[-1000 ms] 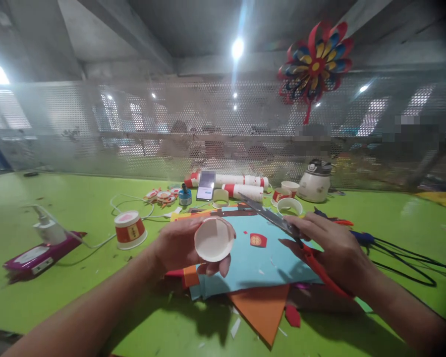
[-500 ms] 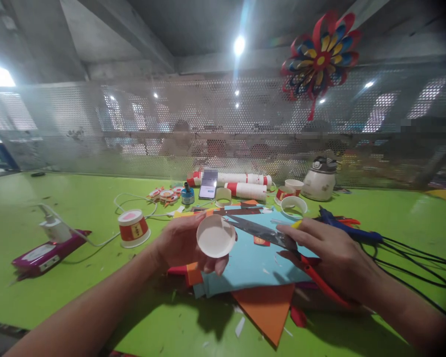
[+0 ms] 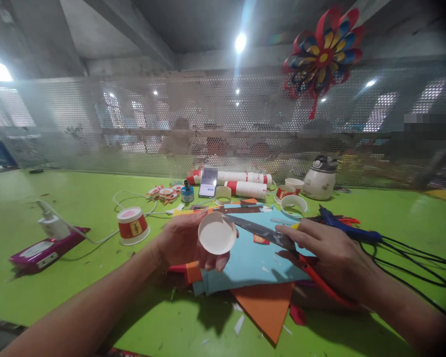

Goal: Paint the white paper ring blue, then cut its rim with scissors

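A shallow white paper cup piece (image 3: 217, 234) is held in my left hand (image 3: 182, 240), its round opening facing me and my fingers curled beneath it. My right hand (image 3: 332, 253) grips scissors with red handles (image 3: 319, 280). Their dark blades (image 3: 260, 230) point left, and the tips meet the upper right rim of the cup piece. Under both hands lie light blue sheets (image 3: 241, 270), over an orange sheet (image 3: 265, 310).
On the left stand a red and white cup (image 3: 133, 226) and a purple power strip (image 3: 46, 253). A phone (image 3: 208, 184), paper tubes (image 3: 246, 190) and a white kettle-like bottle (image 3: 320, 179) are behind. A blue glue gun (image 3: 351, 228) with black cables lies right.
The cup piece has shifted slightly right and turned a little in my left hand. The scissors stay almost where they were, at its rim.
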The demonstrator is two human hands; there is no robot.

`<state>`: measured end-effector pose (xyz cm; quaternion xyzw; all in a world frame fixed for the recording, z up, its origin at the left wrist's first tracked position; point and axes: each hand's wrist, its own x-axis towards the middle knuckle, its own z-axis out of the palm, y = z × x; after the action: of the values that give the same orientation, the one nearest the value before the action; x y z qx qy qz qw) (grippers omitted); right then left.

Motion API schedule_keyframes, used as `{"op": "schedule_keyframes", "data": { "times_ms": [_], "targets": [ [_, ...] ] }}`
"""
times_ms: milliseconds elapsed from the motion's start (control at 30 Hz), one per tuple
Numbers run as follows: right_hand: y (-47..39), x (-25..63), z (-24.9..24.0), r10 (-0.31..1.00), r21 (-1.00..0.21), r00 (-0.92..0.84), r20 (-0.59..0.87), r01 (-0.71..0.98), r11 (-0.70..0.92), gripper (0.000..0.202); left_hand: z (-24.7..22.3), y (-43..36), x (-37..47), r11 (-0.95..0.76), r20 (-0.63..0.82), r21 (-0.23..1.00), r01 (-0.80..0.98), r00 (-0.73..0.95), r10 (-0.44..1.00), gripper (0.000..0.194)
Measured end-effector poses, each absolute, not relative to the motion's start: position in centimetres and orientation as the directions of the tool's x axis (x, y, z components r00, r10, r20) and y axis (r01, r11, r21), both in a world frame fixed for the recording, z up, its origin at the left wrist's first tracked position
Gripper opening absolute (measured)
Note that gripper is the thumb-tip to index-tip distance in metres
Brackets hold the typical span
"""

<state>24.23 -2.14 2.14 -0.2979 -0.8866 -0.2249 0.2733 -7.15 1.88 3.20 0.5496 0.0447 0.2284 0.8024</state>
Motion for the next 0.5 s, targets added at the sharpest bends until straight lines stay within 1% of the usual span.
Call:
{"op": "schedule_keyframes", "data": {
  "times_ms": [500],
  "targets": [
    [-2.26, 24.22, 1.68, 0.411, 0.276, -0.663, 0.625, 0.680, 0.679, 0.032, 3.14, 1.82, -7.01, 0.269, 0.175, 0.908, -0.322, 0.874, 0.453, 0.059]
  ]
}}
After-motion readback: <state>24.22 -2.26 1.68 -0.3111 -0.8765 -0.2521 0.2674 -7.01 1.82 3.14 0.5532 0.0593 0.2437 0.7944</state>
